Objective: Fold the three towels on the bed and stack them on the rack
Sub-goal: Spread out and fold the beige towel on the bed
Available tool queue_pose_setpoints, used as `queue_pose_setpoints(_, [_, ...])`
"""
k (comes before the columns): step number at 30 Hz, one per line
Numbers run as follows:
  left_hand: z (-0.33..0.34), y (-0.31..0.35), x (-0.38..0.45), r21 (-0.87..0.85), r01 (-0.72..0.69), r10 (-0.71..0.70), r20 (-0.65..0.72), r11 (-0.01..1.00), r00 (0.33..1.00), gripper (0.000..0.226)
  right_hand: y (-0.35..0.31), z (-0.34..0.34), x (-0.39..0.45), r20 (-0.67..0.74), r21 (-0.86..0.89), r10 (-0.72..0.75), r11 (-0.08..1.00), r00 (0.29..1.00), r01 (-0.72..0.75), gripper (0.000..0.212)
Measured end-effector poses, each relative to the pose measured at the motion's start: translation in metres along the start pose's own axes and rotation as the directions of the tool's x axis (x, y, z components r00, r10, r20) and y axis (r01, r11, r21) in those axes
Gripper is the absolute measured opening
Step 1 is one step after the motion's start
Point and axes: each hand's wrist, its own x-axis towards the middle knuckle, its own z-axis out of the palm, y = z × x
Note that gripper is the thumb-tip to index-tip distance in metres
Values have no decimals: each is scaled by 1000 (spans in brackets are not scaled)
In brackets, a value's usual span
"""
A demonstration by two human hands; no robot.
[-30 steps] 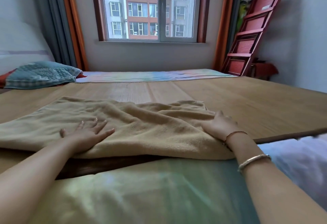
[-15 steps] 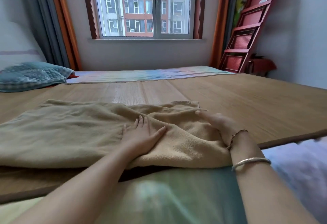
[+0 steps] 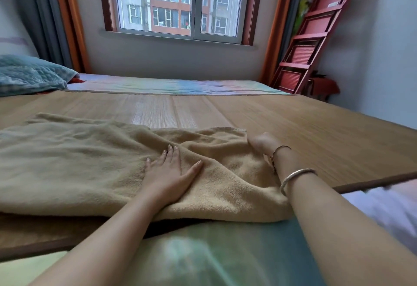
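Note:
One tan towel [image 3: 79,161] lies spread and wrinkled on the bamboo mat [image 3: 293,127] that covers the bed. My left hand [image 3: 169,173] presses flat on the towel's middle, fingers straight and spread. At the towel's right edge near its far corner, my right hand [image 3: 259,144] rests with the fingers pointing away from me; they look straight but are foreshortened. A red slatted rack [image 3: 309,44] leans against the wall at the back right. No other towel is in view.
A teal pillow [image 3: 29,73] lies at the far left of the bed. A pastel sheet [image 3: 180,86] shows beyond the mat, under the window [image 3: 180,3]. Orange curtains hang either side. A green-blue cover [image 3: 214,252] lies under my forearms.
My left hand slid right across the towel from its left part to its middle. My right hand stayed at the right edge, and the view moved closer.

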Motion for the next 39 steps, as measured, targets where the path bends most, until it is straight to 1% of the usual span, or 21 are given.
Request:
queue_pose_setpoints(1, [1,0,1,-10,1,-1,-6,1000,1000,98,-1,-1,3,-43,34,-41,998,998,43,34])
queue_pose_setpoints(3, [2,-1,1,-45,3,-4,-27,999,1000,100,-3,-2,6,-93,339,-56,937,994,85,20])
queue_pose_setpoints(5, [2,-3,0,-87,5,-9,-44,996,999,101,-3,-5,8,-132,629,-11,772,991,92,30])
queue_pose_setpoints(6, [2,-3,-1,-106,7,-12,-50,994,999,102,-4,-7,6,-156,690,-4,715,988,112,32])
queue_pose_setpoints(7, [2,-2,-2,-114,8,-14,-52,993,999,103,-1,-6,8,-160,704,0,701,987,114,31])
queue_pose_setpoints(9, [2,-2,-3,-118,8,-14,-50,993,999,106,5,-4,10,-66,663,15,748,998,32,29])
queue_pose_setpoints(12, [2,-3,-1,-97,1,-7,-56,995,998,101,31,1,35,237,460,45,875,970,-153,49])
queue_pose_setpoints(14, [4,-3,0,-66,1,-3,-42,998,999,97,21,-4,31,335,434,53,877,941,-204,44])
queue_pose_setpoints(17, [2,-2,3,-54,9,-8,14,999,1000,97,4,-8,36,344,472,-9,866,939,-165,29])
queue_pose_setpoints(19, [-9,-5,11,-176,36,-37,1,984,999,103,-5,-10,43,335,507,-83,856,939,-105,25])
queue_pose_setpoints(21, [-27,-12,24,-282,53,-91,-123,958,988,94,-16,-11,62,232,689,-217,725,948,-3,21])
queue_pose_setpoints(23, [-37,-22,37,-165,90,-121,-189,982,974,80,-25,-17,70,138,817,-320,572,938,75,18])
queue_pose_setpoints(24, [-37,-27,42,-107,124,-140,-160,987,977,81,-25,-18,73,138,819,-343,567,929,87,17])
queue_pose_setpoints(27, [-22,-36,42,-19,239,-239,-6,971,971,91,-6,-3,91,181,692,-172,722,968,-1,9])
queue_pose_setpoints(29, [-11,-38,39,33,239,-239,-5,970,971,90,13,8,97,155,613,-56,789,986,-51,11])
queue_pose_setpoints(30, [-9,-38,39,47,238,-238,-11,970,971,89,18,9,101,138,616,-38,786,990,-56,14])
queue_pose_setpoints(31, [-9,-38,40,60,244,-244,-5,968,970,88,19,8,99,150,648,-53,760,987,-57,15])
queue_pose_setpoints(33, [-14,-36,43,100,262,-266,36,960,963,88,19,2,95,286,702,-143,705,948,-105,16])
queue_pose_setpoints(35, [-16,-32,46,113,272,-280,61,956,958,86,17,-6,85,442,654,-204,739,873,-159,23])
queue_pose_setpoints(37, [-20,-35,45,93,259,-265,59,961,962,84,9,-3,76,535,552,-212,820,818,-149,31])
queue_pose_setpoints(39, [-22,-25,45,45,206,-208,39,977,977,80,11,-12,76,406,545,-245,838,881,-18,49])
